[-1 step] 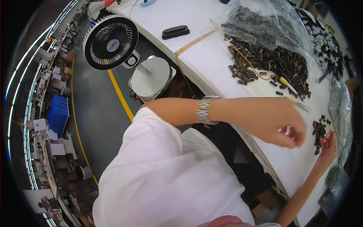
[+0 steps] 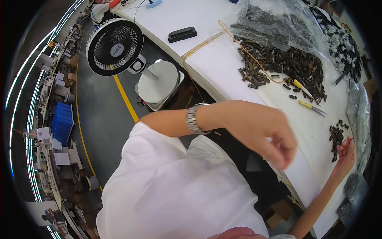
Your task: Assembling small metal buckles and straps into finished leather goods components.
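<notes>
My left hand (image 2: 260, 133), its wrist in a metal-band watch (image 2: 193, 118), hangs over the near table edge. Its fingers curl in toward the thumb, somewhat blurred; whatever they pinch is hidden. On the right, my right hand (image 2: 345, 157) rests by a small pile of dark pieces (image 2: 336, 135). Its fingers are bent, and a small dark piece (image 2: 349, 138) shows at the fingertips. Yellow-handled snips (image 2: 312, 108) lie on the white tabletop (image 2: 278, 107) beyond my left hand. Farther off is a large heap of dark brown, short strip-like pieces (image 2: 296, 65).
Clear plastic sheeting (image 2: 274, 24) covers the heap's far part. Another yellow-handled tool (image 2: 302, 88) lies at its edge, near an orange cord (image 2: 254, 55). A black oblong case (image 2: 182, 34) sits farther left. A fan (image 2: 115, 47) stands beside the table; a person (image 2: 99, 12) is at the far end.
My left hand has drawn back to the left, away from the small pile, uncovering the snips' yellow handle. My right hand has stayed by the pile.
</notes>
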A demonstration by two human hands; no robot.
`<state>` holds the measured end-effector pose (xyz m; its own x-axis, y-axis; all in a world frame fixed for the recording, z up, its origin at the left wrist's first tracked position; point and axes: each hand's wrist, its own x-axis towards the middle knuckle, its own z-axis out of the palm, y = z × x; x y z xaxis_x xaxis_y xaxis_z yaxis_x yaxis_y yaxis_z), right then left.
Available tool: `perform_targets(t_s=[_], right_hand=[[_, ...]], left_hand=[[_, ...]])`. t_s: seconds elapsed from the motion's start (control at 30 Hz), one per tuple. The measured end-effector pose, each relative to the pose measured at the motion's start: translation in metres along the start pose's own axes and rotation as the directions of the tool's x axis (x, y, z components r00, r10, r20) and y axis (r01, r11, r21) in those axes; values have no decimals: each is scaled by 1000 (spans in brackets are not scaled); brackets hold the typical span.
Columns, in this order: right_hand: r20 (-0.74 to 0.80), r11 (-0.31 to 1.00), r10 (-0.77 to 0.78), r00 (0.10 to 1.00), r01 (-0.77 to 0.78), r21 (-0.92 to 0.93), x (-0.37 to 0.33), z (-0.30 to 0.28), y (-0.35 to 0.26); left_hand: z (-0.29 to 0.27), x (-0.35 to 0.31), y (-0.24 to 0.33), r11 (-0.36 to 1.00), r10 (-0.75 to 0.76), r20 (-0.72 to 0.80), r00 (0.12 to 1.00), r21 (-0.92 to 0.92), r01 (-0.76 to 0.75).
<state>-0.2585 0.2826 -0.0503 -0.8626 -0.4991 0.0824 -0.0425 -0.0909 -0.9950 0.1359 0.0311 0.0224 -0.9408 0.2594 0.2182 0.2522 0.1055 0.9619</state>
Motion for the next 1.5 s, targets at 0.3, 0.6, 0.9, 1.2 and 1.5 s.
perform_targets(t_s=[0.3,0.6,0.9,1.2,1.5], right_hand=[[18,988,-69,997,71,-135,-15,13,-4],[30,982,-58,998,63,-179,-20,18,0],[-24,981,-92,995,86,-176,-28,19,0],[52,947,-111,992,122,-296,-37,34,-5],[33,933,-128,991,131,-335,-43,41,-9]], left_hand=[[15,-393,-143,716,-456,-723,-519,-645,268],[-67,-412,-204,527,320,-695,-644,-435,730],[-93,-421,-211,408,380,-616,-690,-557,723],[-84,-441,-195,629,231,-784,-576,-331,703],[-88,-450,-185,710,56,-879,-473,-298,638]])
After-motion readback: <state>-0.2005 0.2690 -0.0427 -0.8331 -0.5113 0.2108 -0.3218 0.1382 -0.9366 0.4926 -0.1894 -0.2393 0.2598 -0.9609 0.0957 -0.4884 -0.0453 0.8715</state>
